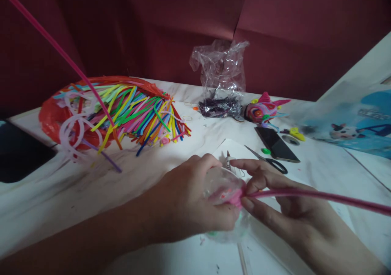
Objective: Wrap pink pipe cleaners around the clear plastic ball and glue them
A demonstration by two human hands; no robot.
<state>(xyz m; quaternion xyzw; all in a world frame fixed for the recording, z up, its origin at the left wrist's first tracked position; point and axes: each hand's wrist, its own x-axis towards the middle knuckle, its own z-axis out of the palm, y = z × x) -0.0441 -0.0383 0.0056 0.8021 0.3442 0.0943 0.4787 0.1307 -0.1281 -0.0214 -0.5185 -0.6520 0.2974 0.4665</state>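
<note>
My left hand (186,197) is wrapped round a small clear inflated balloon (221,185) with coloured bits inside, held low over the white table (152,161). My right hand (275,201) pinches a long pink balloon (320,195) where it meets the clear one; thumb and fingers press on the pink knot (236,197). The pink balloon runs off to the right edge. Another length of pink balloon (55,47) crosses the upper left.
A red bag (51,116) spilling several coloured long balloons (143,116) lies at the back left. A clear plastic bag (221,79), a colourful balloon figure (262,110), a phone (276,144) and scissors (269,161) sit behind my hands. A dark object (18,152) lies at left.
</note>
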